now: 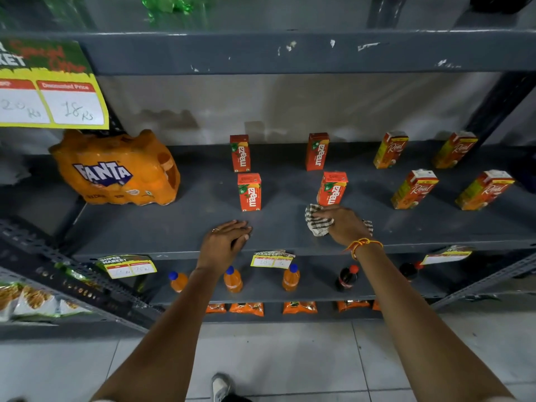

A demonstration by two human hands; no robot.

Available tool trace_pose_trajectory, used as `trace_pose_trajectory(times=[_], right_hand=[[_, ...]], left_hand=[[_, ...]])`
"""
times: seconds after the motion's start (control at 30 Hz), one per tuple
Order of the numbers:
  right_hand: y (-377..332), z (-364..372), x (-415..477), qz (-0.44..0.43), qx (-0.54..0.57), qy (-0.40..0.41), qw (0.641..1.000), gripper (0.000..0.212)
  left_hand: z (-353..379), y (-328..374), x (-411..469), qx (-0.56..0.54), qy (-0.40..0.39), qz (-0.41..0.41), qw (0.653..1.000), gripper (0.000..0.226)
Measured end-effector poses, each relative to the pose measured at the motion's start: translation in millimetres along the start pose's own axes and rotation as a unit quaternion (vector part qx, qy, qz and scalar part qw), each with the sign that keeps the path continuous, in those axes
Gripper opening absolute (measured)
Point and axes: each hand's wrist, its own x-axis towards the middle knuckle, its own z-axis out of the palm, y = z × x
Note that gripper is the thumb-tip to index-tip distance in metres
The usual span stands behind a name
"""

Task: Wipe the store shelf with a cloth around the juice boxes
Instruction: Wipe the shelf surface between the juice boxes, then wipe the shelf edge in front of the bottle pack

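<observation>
A dark grey metal shelf [162,227] carries several small juice boxes. Red Maaza boxes stand in the middle, two at the back [240,153] [317,151] and two in front [249,192] [332,188]. Several orange-and-yellow Real boxes [414,189] stand to the right. My right hand [342,224] presses a checked cloth [316,221] flat on the shelf, just in front of the front-right Maaza box. My left hand [224,245] rests palm down near the shelf's front edge, fingers together, below the front-left Maaza box, holding nothing.
A shrink-wrapped Fanta pack [116,169] sits at the shelf's left. A yellow price sign [52,91] hangs from the shelf above. Price tags [271,259] hang on the front lip. Small drink bottles [233,280] stand on the lower shelf. My shoe [220,387] is on the tiled floor.
</observation>
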Motion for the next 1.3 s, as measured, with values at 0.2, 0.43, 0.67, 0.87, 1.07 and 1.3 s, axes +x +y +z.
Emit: trace_pose_trajectory(times=[0.2,0.43,0.67,0.87,1.07,1.3], right_hand=[[-7,5,-15,-0.026,-0.029,-0.063,0.997,0.041],[-9,4,-61,-0.060,-0.002,-0.090,0.994,0.049],[-49,24,-31,-0.028,-0.066,-0.033,0.997,0.061],[-89,44,-35,-0.112,-0.090,-0.117,0.983,0.047],[-124,33,-15,-0.011,-0.105,-0.072,0.992,0.045],[-159,53,-20,0.053,-0.157,-0.087,0.982,0.045]], left_hand=[[2,-1,-7,0.011,-0.003,-0.001,1.000,0.024],[3,4,-3,0.006,-0.006,-0.010,1.000,0.025],[6,5,-6,0.019,-0.022,-0.042,0.999,0.029],[5,5,-16,0.021,-0.018,-0.030,0.999,0.027],[-21,-19,-26,0.037,-0.034,-0.049,0.998,0.027],[-42,-53,-28,0.064,-0.042,0.014,0.997,0.030]])
